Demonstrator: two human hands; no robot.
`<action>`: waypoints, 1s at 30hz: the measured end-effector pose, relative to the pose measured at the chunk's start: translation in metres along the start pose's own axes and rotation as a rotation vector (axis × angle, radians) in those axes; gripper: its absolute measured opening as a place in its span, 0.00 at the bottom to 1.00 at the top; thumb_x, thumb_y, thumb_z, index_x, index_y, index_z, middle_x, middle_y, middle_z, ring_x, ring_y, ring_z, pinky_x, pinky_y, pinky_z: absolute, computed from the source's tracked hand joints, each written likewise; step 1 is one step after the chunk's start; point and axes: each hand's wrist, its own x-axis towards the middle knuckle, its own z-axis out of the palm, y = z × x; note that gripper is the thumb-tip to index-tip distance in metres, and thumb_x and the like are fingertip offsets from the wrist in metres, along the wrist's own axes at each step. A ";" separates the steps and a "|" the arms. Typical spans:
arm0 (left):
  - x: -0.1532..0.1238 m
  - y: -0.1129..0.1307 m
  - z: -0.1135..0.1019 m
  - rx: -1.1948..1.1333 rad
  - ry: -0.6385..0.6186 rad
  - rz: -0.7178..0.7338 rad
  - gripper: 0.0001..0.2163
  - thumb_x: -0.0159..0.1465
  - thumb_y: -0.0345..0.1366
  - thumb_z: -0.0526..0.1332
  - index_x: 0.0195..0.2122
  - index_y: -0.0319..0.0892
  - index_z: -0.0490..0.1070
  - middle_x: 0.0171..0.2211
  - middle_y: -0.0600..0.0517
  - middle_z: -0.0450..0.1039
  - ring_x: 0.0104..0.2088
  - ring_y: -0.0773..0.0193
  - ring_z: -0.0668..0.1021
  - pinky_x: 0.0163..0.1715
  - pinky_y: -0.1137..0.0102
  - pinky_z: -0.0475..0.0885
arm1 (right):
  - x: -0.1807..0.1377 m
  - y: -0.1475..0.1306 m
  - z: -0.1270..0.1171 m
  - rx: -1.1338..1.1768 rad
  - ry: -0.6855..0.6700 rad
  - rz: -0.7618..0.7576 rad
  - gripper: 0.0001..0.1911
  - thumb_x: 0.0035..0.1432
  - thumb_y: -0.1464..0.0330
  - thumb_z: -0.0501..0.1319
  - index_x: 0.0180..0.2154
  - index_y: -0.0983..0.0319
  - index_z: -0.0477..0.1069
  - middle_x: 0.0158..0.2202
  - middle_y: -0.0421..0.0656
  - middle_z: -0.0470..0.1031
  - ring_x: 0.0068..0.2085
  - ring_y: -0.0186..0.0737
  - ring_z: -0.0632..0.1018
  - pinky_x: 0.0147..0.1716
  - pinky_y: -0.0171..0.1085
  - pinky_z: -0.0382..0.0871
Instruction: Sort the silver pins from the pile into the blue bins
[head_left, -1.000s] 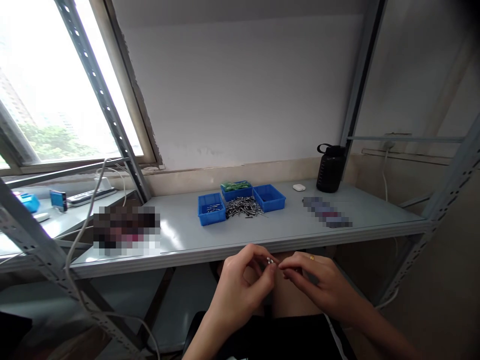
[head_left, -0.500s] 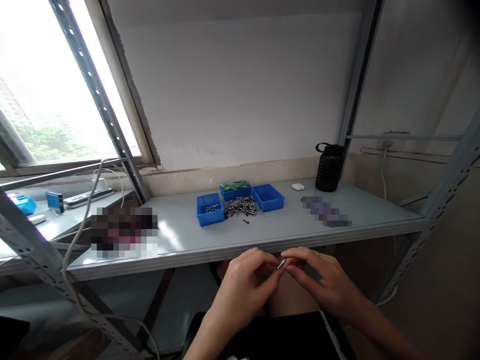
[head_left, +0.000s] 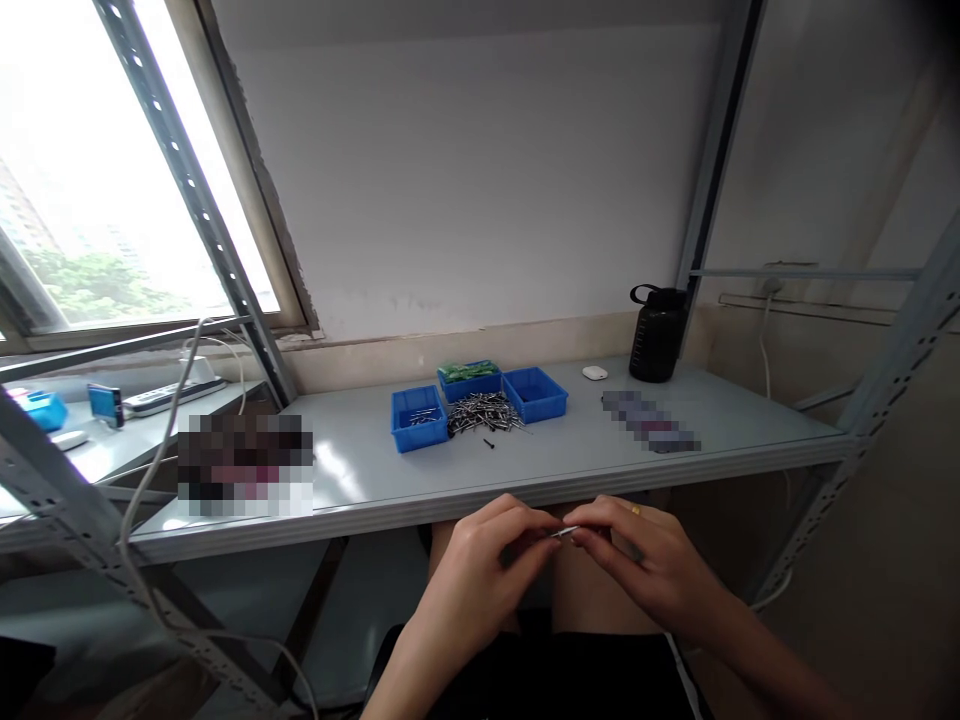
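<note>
Between the fingertips of both hands, in front of the table edge and above the lap, is a thin silver metal pin [head_left: 564, 531]. It lies nearly level; its exact kind is too small to make out. My left hand [head_left: 499, 555] pinches its left end, thumb against the fingers. At the other end, my right hand [head_left: 637, 550], with a ring on one finger, is pinched shut. On the table beyond, a heap of slim metal fasteners [head_left: 486, 412] lies among the blue bins, and one loose dark fastener [head_left: 489, 444] lies in front of it.
The left blue bin [head_left: 418, 436] holds some metal pieces; the back bin [head_left: 450, 386] holds green packets. A third blue bin [head_left: 536, 408] stands right of the heap. Farther right are a white case [head_left: 595, 373] and a black bottle [head_left: 657, 337]. Metal shelf posts flank the table [head_left: 360, 470].
The pin has turned from slanted to nearly level, and more of its length shows between the fingertips. My right hand still meets the left at the pin.
</note>
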 end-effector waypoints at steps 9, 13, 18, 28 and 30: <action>-0.001 0.002 -0.003 -0.001 0.043 -0.008 0.06 0.64 0.27 0.59 0.35 0.42 0.76 0.32 0.53 0.75 0.32 0.67 0.75 0.32 0.75 0.68 | 0.001 -0.002 -0.002 0.028 -0.049 0.022 0.06 0.66 0.69 0.55 0.43 0.55 0.69 0.36 0.38 0.78 0.37 0.35 0.78 0.37 0.33 0.68; -0.002 0.005 -0.001 -0.022 0.038 -0.018 0.06 0.62 0.26 0.59 0.33 0.41 0.75 0.32 0.53 0.75 0.31 0.68 0.75 0.32 0.76 0.68 | -0.001 -0.002 -0.001 0.038 -0.079 0.014 0.06 0.67 0.68 0.55 0.43 0.55 0.69 0.35 0.39 0.78 0.36 0.35 0.78 0.36 0.33 0.68; -0.002 0.005 0.000 -0.013 0.036 0.001 0.05 0.63 0.27 0.60 0.32 0.41 0.74 0.31 0.53 0.75 0.31 0.69 0.74 0.32 0.77 0.68 | -0.001 0.000 -0.003 0.000 -0.085 0.004 0.07 0.67 0.67 0.54 0.42 0.56 0.69 0.34 0.40 0.78 0.35 0.36 0.78 0.34 0.33 0.69; -0.005 -0.003 -0.010 0.038 0.112 0.070 0.05 0.64 0.29 0.59 0.33 0.41 0.73 0.28 0.54 0.72 0.29 0.69 0.74 0.30 0.76 0.67 | 0.001 0.001 -0.009 -0.018 0.074 -0.021 0.06 0.65 0.71 0.56 0.42 0.55 0.69 0.31 0.35 0.76 0.32 0.31 0.77 0.35 0.29 0.67; -0.005 -0.003 -0.010 0.046 0.125 0.075 0.05 0.64 0.29 0.59 0.32 0.41 0.73 0.28 0.54 0.72 0.29 0.69 0.74 0.30 0.76 0.67 | 0.001 0.001 -0.009 -0.018 0.095 -0.012 0.06 0.65 0.71 0.56 0.42 0.55 0.69 0.30 0.35 0.76 0.32 0.30 0.77 0.34 0.29 0.68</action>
